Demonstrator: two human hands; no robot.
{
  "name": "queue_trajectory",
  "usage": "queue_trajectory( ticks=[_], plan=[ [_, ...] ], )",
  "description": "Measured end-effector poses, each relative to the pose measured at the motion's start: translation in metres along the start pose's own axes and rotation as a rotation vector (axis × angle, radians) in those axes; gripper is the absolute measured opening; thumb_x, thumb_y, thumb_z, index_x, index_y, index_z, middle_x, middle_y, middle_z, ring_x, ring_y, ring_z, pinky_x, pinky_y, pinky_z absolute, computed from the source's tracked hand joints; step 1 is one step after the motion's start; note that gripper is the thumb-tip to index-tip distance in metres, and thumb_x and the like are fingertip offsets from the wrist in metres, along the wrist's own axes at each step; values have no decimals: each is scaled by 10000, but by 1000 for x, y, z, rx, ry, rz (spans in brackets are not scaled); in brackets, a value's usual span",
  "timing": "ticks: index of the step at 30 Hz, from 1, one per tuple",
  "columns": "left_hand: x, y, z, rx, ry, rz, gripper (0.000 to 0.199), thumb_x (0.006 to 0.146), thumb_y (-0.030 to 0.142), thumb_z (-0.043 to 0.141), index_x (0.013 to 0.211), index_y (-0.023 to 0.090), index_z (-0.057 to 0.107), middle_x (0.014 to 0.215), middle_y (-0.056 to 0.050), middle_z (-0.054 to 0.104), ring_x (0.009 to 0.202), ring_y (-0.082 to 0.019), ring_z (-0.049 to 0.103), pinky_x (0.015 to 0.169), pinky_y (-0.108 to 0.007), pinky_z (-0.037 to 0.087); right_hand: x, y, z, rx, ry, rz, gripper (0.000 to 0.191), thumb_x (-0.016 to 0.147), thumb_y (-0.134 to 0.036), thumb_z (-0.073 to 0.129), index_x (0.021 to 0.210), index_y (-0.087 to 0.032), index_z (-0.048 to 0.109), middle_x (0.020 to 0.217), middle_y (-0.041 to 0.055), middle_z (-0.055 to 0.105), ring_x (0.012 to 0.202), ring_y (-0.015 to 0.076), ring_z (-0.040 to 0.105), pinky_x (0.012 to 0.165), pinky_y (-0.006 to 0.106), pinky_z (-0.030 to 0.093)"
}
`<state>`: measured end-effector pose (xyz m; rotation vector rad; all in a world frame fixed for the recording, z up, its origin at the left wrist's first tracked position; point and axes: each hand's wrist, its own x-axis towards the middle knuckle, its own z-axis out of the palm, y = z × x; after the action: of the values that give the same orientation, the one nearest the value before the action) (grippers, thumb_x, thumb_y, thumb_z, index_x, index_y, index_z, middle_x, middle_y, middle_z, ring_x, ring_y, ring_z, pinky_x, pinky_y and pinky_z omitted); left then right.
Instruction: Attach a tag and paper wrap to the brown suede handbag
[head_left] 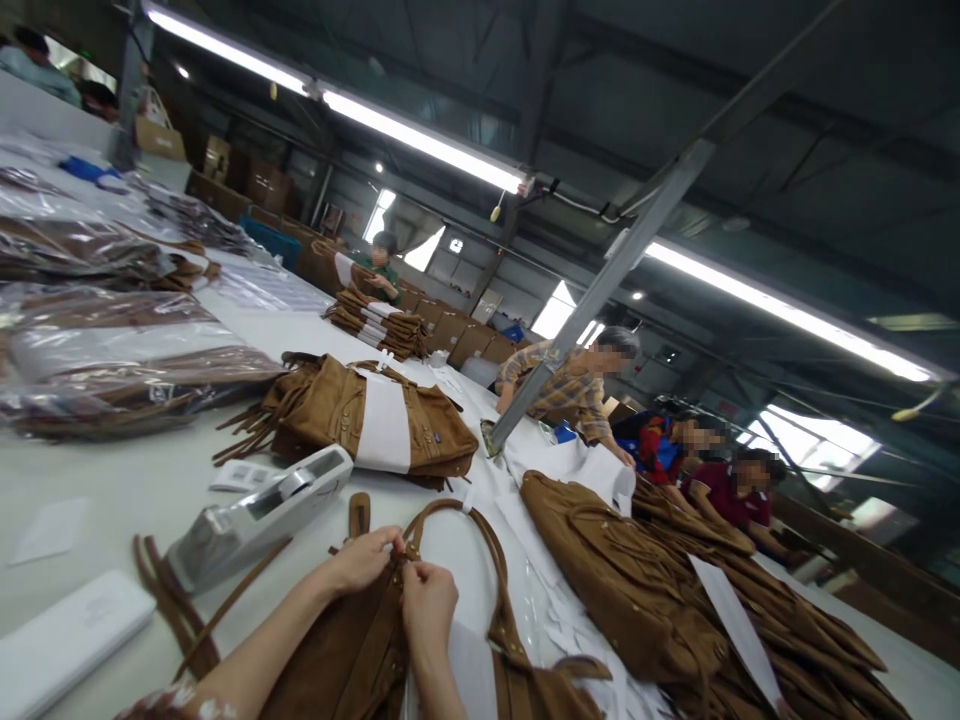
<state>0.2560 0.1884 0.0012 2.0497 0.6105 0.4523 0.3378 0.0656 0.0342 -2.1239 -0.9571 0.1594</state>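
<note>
Pinching at the base of a carrying handle, the person's left hand (366, 562) and right hand (431, 598) meet over a brown bag (349, 655) lying on the white table (120, 480), close in front of the body. Thumbs and fingers are drawn together, nearly closed, and have hold of the bag there; the small piece between the fingertips is hidden by the fingers themselves. The forearms cover part of the bag, and its near end is cut off at the lower edge of view. What lies under the white paper band (472, 672) around it cannot be seen.

The bag looks soft and matte, like suede, with a rounded, arching handle (495, 568) and small metal studs. Left of it stands a glossy, pale grey tape dispenser (259, 515), with thin brown straps (169, 600) beside it. Beyond lies another brown, fringed bag (315, 405) in a white band. Far left, crinkled clear plastic (135, 350) blurs the brown goods inside. To the right, bags sag in an overlapping pile (615, 570).
</note>
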Motion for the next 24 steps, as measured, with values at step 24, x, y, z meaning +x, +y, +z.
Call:
queue_trajectory(
  ticks=[24],
  plan=[
    [1, 28, -11, -362, 399, -26, 190, 706, 259, 510, 732, 164, 672, 688, -36, 699, 667, -188, 633, 668, -292, 456, 14, -2, -24, 94, -78, -112, 320, 837, -381, 480, 848, -159, 711, 818, 74, 721, 755, 198, 622, 681, 266, 430]
  ],
)
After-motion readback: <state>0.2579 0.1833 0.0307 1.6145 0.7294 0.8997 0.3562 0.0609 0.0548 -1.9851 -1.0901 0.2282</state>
